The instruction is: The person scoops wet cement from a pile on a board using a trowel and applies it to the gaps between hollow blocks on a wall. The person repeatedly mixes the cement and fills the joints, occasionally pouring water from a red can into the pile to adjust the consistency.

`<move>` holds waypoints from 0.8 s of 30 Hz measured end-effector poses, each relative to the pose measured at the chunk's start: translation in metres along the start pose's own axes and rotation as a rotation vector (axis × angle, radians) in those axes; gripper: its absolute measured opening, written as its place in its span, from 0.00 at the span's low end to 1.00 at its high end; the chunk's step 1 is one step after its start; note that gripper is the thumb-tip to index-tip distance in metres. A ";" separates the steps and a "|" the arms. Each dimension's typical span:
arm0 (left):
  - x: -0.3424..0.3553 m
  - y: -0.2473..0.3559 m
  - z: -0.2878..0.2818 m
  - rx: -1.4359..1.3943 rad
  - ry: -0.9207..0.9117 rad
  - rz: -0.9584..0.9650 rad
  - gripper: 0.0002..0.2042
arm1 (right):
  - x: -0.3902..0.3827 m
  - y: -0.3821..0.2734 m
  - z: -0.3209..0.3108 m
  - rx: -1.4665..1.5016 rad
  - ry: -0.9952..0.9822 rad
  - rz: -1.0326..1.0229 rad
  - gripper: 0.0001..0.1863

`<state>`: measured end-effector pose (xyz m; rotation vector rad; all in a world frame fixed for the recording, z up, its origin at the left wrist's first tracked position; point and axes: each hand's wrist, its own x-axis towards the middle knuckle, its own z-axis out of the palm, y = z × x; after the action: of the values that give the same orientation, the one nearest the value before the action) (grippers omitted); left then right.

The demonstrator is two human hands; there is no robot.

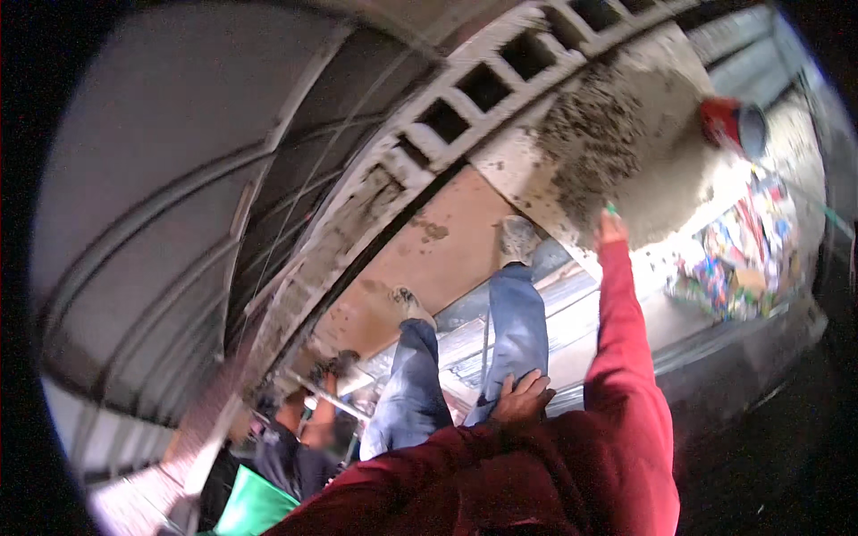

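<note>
My right arm, in a red sleeve, reaches out over a board (505, 170) spread with wet grey mortar (594, 134). At the mortar's near edge, my right hand (611, 230) is closed round a green-handled tool (611, 209); its working end cannot be made out against the mortar. My left hand (523, 396) lies on my right thigh, fingers stretched out and holding nothing. Both my feet stand on a brown board (447, 237) beside the mortar board.
A wall of hollow blocks (442, 121) runs along the far side. A red bucket (733, 127) lies tipped past the mortar. Mixed litter (742, 259) is heaped at the right. Below left, another person (290, 456) in dark clothing works near the wall, beside something green (255, 500).
</note>
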<state>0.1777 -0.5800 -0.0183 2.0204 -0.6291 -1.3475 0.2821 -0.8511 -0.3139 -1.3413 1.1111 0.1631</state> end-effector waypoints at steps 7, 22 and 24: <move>-0.001 0.016 -0.018 -0.074 0.137 -0.039 0.23 | -0.005 -0.085 -0.020 -0.492 -0.445 -0.116 0.14; 0.014 0.039 -0.033 -0.199 0.194 -0.176 0.26 | 0.004 -0.300 0.259 -1.847 -0.653 -0.871 0.19; 0.015 0.033 -0.022 -0.222 0.201 -0.171 0.27 | 0.017 -0.265 0.255 -1.783 -0.641 -0.981 0.19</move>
<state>0.2026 -0.6082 0.0024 2.0276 -0.2105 -1.2290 0.6044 -0.7281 -0.1870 -2.8592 -0.6836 0.8838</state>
